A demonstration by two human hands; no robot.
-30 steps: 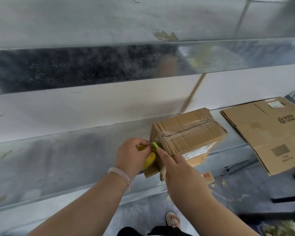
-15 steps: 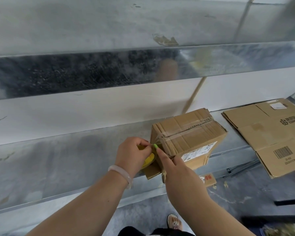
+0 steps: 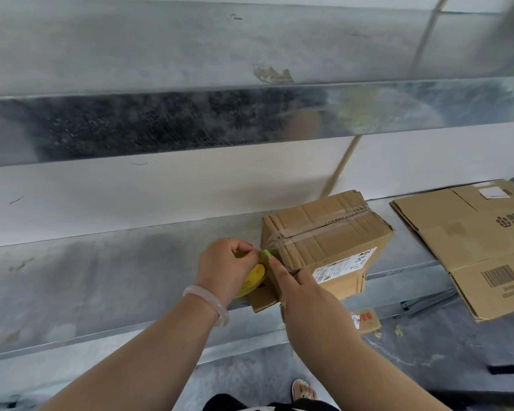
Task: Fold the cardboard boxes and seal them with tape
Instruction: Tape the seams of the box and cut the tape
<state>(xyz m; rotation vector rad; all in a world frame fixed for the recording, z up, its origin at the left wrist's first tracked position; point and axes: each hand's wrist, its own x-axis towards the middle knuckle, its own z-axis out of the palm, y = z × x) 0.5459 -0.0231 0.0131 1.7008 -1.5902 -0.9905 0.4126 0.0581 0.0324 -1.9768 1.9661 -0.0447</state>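
A folded brown cardboard box (image 3: pixel 333 235) with a white shipping label stands on a metal shelf (image 3: pixel 101 280), clear tape running along its top seam and down its left end. My left hand (image 3: pixel 227 266) is closed around a yellow tape roll (image 3: pixel 254 278) held against the box's left end. My right hand (image 3: pixel 297 287) rests on the box's near left corner, its green-nailed forefinger pressing the tape onto the cardboard beside the roll. Most of the roll is hidden by my left hand.
A flattened cardboard box (image 3: pixel 472 247) with a barcode lies on the shelf at the right, overhanging its front edge. A small cardboard scrap (image 3: pixel 365 320) lies on the grey floor below. Another metal shelf (image 3: pixel 250 114) runs overhead. My sandalled foot (image 3: pixel 303 390) shows at the bottom.
Both hands stay at the box's left end; my right forefinger has slid slightly along the tape while the left keeps the roll in place.
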